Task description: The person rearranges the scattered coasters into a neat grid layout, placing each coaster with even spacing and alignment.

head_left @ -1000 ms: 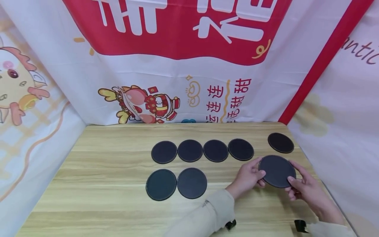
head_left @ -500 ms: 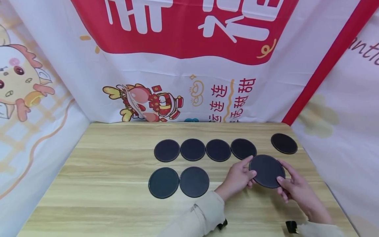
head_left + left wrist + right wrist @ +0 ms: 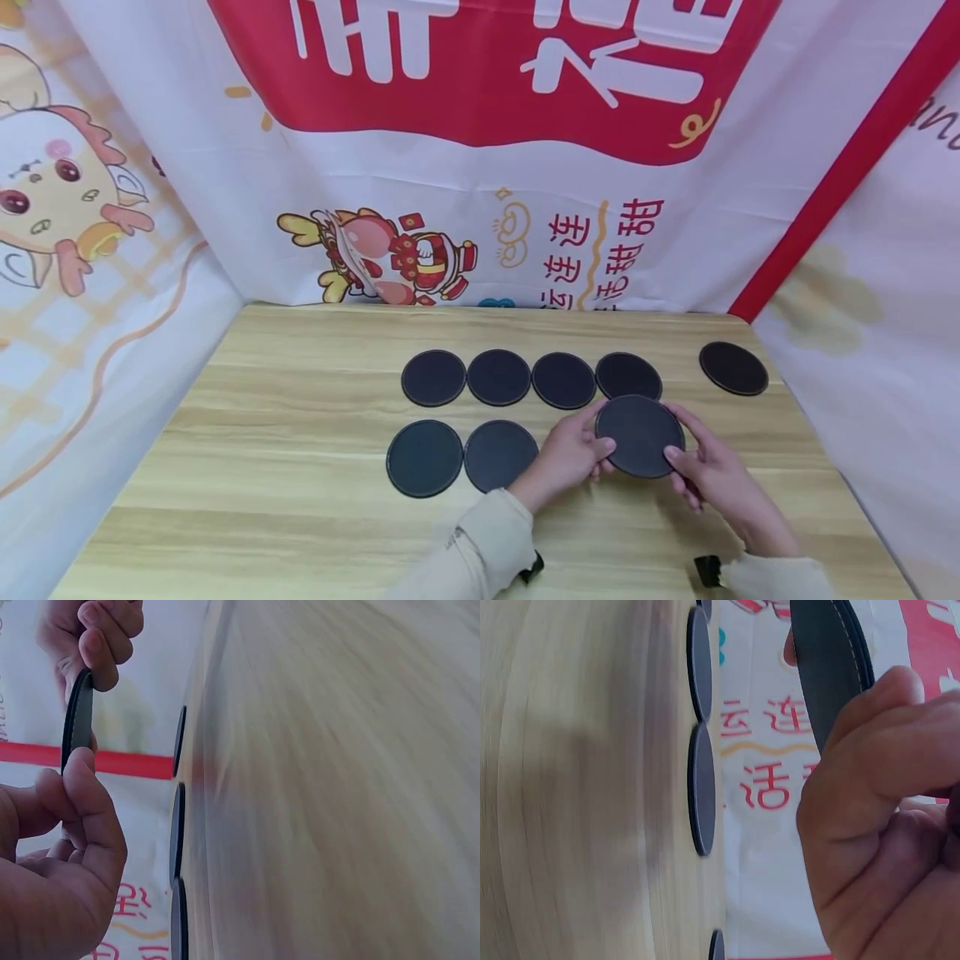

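A round black coaster [image 3: 640, 437] with a stitched rim is held above the table between both hands. My left hand [image 3: 567, 454] pinches its left edge, thumb on top, and my right hand [image 3: 712, 471] pinches its right edge the same way. In the left wrist view the coaster [image 3: 78, 720] appears nearly edge-on, raised off the tabletop. The right wrist view shows the underside of the coaster [image 3: 825, 660] beside curled fingers. In the head view it overlaps the lower edge of the rightmost coaster [image 3: 628, 375] of the back row.
Several matching coasters [image 3: 498, 377] lie touching in a back row on the wooden table [image 3: 300, 433]. In front of them two more coasters [image 3: 425, 458] sit side by side. A single coaster [image 3: 733, 367] lies at the far right corner. Printed cloth [image 3: 420, 183] hangs behind the table.
Both hands have carried the coaster leftward over the table, from near the lone corner coaster toward the front pair. The head view has shifted slightly. The lying coasters stay in place.
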Available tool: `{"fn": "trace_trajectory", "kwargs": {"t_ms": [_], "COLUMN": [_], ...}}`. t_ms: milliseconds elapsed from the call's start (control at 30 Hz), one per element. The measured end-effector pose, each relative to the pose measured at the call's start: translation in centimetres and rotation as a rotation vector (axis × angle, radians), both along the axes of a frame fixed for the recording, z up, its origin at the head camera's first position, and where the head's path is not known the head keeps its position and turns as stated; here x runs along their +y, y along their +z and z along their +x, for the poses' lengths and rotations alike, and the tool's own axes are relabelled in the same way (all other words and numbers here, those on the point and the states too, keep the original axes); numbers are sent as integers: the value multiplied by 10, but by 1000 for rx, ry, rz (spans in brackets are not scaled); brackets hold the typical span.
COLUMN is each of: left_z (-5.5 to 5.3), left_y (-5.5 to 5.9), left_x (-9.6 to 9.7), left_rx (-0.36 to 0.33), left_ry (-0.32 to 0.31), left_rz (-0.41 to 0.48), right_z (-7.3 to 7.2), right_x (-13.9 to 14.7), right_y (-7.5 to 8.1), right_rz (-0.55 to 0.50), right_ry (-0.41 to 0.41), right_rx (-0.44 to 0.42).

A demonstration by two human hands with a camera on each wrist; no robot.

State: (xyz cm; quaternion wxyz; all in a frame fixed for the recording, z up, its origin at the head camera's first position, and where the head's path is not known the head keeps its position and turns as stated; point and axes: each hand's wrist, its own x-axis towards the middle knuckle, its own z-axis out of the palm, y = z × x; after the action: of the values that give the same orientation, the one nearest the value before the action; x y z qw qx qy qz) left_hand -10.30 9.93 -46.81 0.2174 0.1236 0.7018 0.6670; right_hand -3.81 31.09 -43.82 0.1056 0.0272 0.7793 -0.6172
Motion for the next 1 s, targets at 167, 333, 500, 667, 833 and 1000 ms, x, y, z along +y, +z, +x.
{"fn": "trace_trajectory", "kwargs": {"t_ms": [167, 333, 500, 667, 833, 1000], "left_z": [-1, -1, -1, -3, -5, -10], "left_y": [-3, -4, -5, -5, -4, -3], "left_x": [-16, -29, -40, -49, -61, -71], "left_rx": [7, 27, 50, 84, 90, 209], "left_ry": [8, 7, 3, -27, -134, -196], "left_rz": [-36, -93, -151, -259, -357, -530], "right_z": [-5, -9, -13, -15, -18, -21], "right_x": [-16, -29, -41, -49, -56, -60], "right_y": [-3, -3, -7, -14, -20, -24], "right_rz": [20, 23, 20, 15, 4, 18], "right_ry": [7, 19, 16, 17, 38, 49], "right_rx": [-20, -36, -79, -112, -152, -181]}}
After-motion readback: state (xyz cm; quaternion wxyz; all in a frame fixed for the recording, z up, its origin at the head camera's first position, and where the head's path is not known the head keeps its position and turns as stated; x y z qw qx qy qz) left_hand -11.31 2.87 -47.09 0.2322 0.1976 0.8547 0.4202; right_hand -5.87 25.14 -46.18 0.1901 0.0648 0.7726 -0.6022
